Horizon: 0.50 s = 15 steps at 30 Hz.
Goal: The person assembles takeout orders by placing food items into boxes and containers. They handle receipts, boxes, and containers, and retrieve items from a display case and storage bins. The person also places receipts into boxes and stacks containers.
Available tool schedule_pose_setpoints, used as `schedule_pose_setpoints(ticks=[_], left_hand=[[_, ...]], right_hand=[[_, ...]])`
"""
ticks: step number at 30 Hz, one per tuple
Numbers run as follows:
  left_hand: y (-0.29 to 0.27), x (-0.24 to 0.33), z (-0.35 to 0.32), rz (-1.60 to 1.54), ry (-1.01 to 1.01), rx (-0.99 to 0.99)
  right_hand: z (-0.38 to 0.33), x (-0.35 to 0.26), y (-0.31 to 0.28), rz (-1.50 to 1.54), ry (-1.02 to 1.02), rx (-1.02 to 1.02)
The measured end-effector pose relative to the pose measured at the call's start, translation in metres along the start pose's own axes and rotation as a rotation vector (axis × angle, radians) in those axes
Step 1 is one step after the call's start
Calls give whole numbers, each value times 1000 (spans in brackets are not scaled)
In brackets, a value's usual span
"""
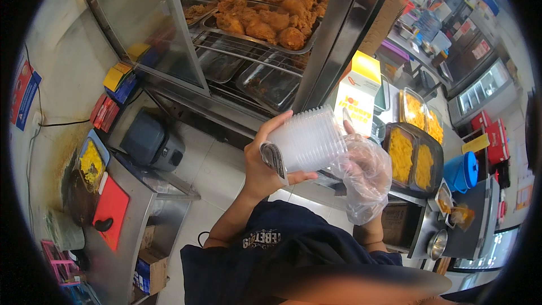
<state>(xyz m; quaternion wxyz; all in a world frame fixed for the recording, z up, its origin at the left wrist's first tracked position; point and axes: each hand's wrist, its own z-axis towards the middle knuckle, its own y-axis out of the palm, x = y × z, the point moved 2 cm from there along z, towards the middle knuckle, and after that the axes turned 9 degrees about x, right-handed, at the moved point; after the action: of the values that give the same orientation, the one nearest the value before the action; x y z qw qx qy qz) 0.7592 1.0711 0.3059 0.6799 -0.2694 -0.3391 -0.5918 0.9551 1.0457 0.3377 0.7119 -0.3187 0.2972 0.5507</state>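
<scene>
A stack of clear plastic cups [307,138] lies sideways in front of me. My left hand [255,174] is closed round its left end, thumb and fingers on opposite sides, and a dark printed wrapper piece [274,158] shows by the palm. At the right end, my right hand [367,169], in a loose clear plastic glove, curls its fingers at the rim of the end cup. The glove and cups partly hide those fingertips. Just beyond the cups is a metal display cabinet [333,39] with fried chicken [265,20] on trays.
A glass door [144,22] is at the cabinet's left. On the right counter stand a yellow-and-white box [358,87] and trays of yellow food [402,152], with a blue bucket [462,170] beyond. A red cutting board [112,212] lies on the left steel table; a grey bin [152,138] stands behind.
</scene>
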Motion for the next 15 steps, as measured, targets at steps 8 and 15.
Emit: schedule_pose_setpoints(ticks=[8,15], left_hand=[[6,2,1,12,32,28],[19,0,1,-18,-5,-22]], right_hand=[[0,4,-8,-14,36,8],[-1,1,-20,-91,33,43]])
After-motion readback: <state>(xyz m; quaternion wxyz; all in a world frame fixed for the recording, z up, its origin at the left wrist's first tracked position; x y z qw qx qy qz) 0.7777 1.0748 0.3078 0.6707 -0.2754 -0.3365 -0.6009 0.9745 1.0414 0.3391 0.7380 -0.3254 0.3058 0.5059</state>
